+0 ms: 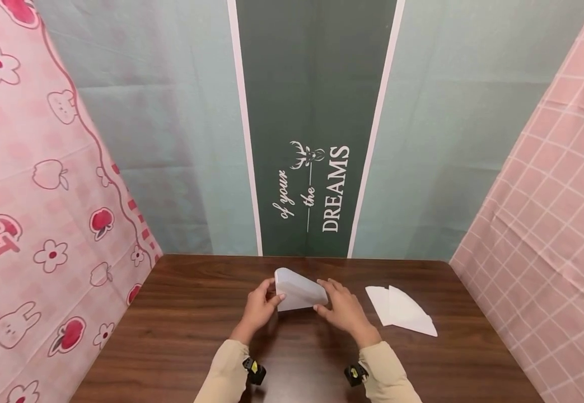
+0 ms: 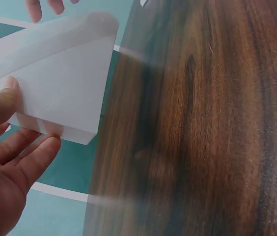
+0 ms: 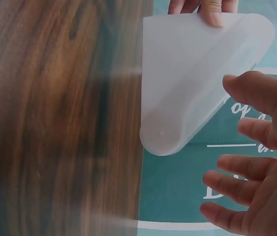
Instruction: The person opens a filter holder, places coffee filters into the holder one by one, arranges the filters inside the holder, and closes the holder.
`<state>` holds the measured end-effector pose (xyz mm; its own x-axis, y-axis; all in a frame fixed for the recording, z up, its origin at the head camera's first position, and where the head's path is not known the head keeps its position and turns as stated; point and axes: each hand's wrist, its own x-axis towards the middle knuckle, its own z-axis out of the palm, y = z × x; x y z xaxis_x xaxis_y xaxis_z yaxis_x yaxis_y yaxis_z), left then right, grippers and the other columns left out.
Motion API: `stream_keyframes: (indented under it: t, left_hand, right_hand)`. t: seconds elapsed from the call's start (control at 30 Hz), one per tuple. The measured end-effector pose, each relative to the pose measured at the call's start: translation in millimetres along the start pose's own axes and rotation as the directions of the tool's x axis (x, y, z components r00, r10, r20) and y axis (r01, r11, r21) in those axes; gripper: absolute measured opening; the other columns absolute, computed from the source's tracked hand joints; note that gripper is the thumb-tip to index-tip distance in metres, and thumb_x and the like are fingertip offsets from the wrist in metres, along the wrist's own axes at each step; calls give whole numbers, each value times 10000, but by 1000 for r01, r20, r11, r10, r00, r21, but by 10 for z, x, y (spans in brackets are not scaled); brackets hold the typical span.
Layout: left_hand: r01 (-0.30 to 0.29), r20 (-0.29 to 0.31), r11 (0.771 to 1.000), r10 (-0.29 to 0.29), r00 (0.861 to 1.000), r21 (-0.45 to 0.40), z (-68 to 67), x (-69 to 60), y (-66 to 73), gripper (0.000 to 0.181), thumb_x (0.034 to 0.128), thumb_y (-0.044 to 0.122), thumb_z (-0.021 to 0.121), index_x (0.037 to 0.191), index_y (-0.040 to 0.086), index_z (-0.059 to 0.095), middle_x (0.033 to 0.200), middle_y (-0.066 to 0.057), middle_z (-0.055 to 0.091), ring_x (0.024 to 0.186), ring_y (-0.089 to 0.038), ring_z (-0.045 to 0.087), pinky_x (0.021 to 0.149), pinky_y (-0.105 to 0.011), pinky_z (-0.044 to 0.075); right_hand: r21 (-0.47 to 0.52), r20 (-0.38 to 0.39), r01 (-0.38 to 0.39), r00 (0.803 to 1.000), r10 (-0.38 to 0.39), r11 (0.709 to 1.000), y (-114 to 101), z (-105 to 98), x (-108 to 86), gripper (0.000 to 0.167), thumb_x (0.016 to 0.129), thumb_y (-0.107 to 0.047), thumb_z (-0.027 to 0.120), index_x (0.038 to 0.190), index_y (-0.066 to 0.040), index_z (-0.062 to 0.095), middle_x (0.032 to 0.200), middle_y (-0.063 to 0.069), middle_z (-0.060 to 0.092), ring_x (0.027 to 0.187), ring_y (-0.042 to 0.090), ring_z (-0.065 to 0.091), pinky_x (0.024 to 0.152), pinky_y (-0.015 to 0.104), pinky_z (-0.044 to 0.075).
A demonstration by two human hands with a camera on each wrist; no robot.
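Observation:
A white, roughly triangular case [image 1: 299,294] with rounded corners and a translucent curved side is held up above the brown wooden table. My left hand [image 1: 258,308] grips it along one edge; in the left wrist view its thumb lies on the flat face of the case [image 2: 65,83] and the fingers are behind and under the edge. My right hand [image 1: 343,310] is beside the other end. In the right wrist view that hand [image 3: 261,162] has its fingers spread and apart from the case [image 3: 182,59]. What the case holds cannot be made out.
White fan-shaped paper sheets [image 1: 410,313], which look like cone coffee filters, lie overlapping on the table [image 1: 181,313] to the right. Behind the table hangs a green cloth [image 1: 312,67] with lettering; pink patterned cloths [image 1: 564,224] hang at both sides.

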<state>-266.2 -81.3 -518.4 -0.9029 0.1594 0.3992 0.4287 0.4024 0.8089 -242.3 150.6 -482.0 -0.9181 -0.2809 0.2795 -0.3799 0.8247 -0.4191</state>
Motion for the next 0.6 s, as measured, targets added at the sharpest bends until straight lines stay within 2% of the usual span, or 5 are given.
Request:
stream_keyframes:
  t: [0.23,0.6]
  left_hand:
    - [10,44,1000,-9,999,-18,-24,-100,17,333,862,156,672,1144,11,568,931,-75,649,810,-181,614,671,-286,502]
    - [-35,91,999,36,995,-9,-30,-225,3,300,857,135,675,1109,9,572,910,-67,657,794,-161,615,664,-279,500]
  right_hand:
    - [65,-16,37,999,-36,997,-4,70,-134,608,792,-265,741,1310,-52,505,1293,243,474,1129,422,480,864,580,396]
    - [159,-23,74,997,-71,984,45,191,-253,605,767,-191,762,1294,-27,514,1276,213,501,1169,363,469,926,510,384]
